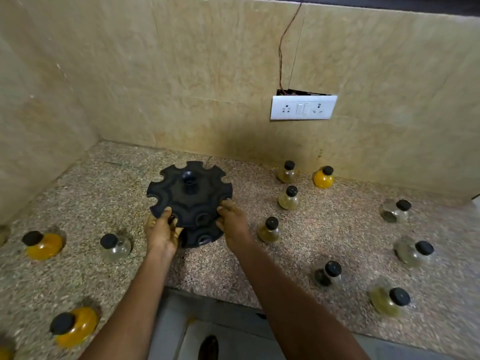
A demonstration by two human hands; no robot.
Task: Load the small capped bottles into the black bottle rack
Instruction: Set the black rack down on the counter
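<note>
A round black bottle rack (pixel 189 196) with notched slots around its edge stands on the speckled counter (pixel 207 268), all visible slots empty. My left hand (pixel 162 231) grips its near-left edge, thumb on top. My right hand (pixel 232 224) holds the near-right edge with curled fingers. Several small black-capped bottles stand around it: a yellow one (pixel 44 244) and a clear one (pixel 115 245) to the left, another yellow one (pixel 74 326) at the front left, a brownish one (pixel 270 229) just right of my right hand, and one (pixel 288 197) beyond it.
More capped bottles stand at the back right (pixel 287 172), (pixel 323 176) and along the right side (pixel 396 210), (pixel 413 252), (pixel 328 274), (pixel 388 300). Tiled walls close the back and left. A white socket plate (pixel 303 107) sits on the back wall. The counter's front edge runs near my forearms.
</note>
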